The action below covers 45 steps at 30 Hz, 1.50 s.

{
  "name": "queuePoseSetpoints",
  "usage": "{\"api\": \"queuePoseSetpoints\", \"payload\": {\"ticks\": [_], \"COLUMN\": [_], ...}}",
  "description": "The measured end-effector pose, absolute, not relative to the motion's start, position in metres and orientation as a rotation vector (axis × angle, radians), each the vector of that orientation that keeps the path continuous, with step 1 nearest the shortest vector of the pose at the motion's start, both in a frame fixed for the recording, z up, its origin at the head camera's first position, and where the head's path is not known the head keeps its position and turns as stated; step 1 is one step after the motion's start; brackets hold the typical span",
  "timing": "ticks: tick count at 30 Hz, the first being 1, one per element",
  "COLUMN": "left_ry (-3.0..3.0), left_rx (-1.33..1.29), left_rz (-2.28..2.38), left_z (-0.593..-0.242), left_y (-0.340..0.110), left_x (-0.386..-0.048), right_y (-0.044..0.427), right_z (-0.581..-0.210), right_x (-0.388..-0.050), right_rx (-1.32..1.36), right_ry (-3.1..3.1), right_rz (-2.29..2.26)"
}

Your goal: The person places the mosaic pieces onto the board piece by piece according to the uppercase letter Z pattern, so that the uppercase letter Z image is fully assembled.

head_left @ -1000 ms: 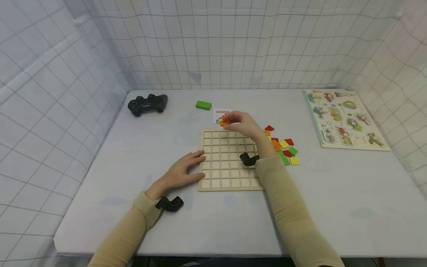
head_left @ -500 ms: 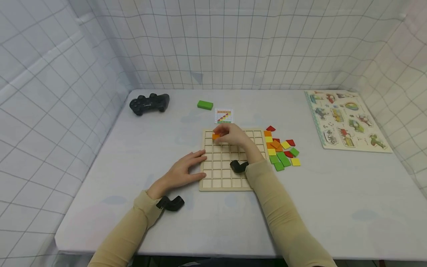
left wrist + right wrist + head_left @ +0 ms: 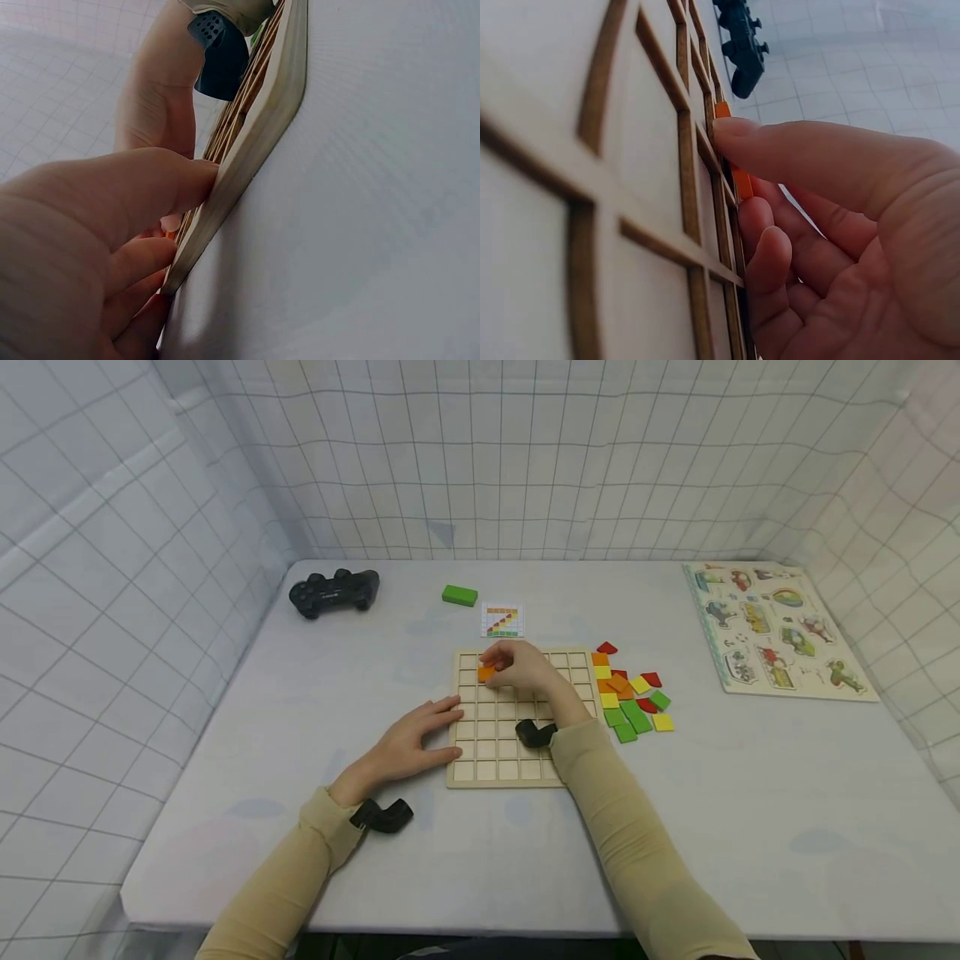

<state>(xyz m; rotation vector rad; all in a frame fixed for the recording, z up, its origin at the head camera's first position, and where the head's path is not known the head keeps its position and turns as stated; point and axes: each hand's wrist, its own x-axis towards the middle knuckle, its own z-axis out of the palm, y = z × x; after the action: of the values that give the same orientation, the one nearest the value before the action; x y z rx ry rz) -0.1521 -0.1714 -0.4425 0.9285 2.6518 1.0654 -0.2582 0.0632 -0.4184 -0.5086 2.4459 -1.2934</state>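
Observation:
A wooden grid board (image 3: 487, 749) lies flat on the table, its square cells bare where they show. Near its far left corner, my right hand (image 3: 521, 668) pinches an orange square tile (image 3: 485, 675) between thumb and fingers, right at the cells. In the right wrist view the orange tile (image 3: 742, 182) sits partly behind the thumb, against the grid. My left hand (image 3: 408, 745) rests on the board's left edge with fingers spread and straight. The left wrist view shows its thumb (image 3: 172, 176) touching the board's rim (image 3: 259, 139).
Right of the board lie several loose tiles in green (image 3: 636, 717), yellow (image 3: 663, 722), red (image 3: 652, 679) and orange. Beyond the board are a pattern card (image 3: 502, 620) and a green block (image 3: 460, 596). A black game controller (image 3: 333, 592) is far left; a picture puzzle board (image 3: 780, 631) far right.
My right hand has brought the orange tile from over the pattern card toward me, down to the board's far left cells. The left hand stays on the board's edge.

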Motion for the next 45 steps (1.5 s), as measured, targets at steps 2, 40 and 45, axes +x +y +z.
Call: {"api": "queuePoseSetpoints", "payload": {"ticks": [2, 40, 45], "left_ry": [2.65, 2.659, 2.658], "left_rx": [0.928, 0.931, 0.934], "left_rz": [1.068, 1.059, 1.057], "left_z": [-0.442, -0.443, -0.444], "left_y": [-0.171, -0.172, -0.172], "left_x": [-0.152, -0.152, -0.152], "right_y": [0.063, 0.167, 0.195], "right_z": [-0.418, -0.328, -0.329], "right_x": [-0.258, -0.235, -0.233], "right_rx": [-0.496, -0.658, -0.596], "right_ry": [2.448, 2.457, 2.517], "right_rz": [-1.296, -1.394, -1.428]}}
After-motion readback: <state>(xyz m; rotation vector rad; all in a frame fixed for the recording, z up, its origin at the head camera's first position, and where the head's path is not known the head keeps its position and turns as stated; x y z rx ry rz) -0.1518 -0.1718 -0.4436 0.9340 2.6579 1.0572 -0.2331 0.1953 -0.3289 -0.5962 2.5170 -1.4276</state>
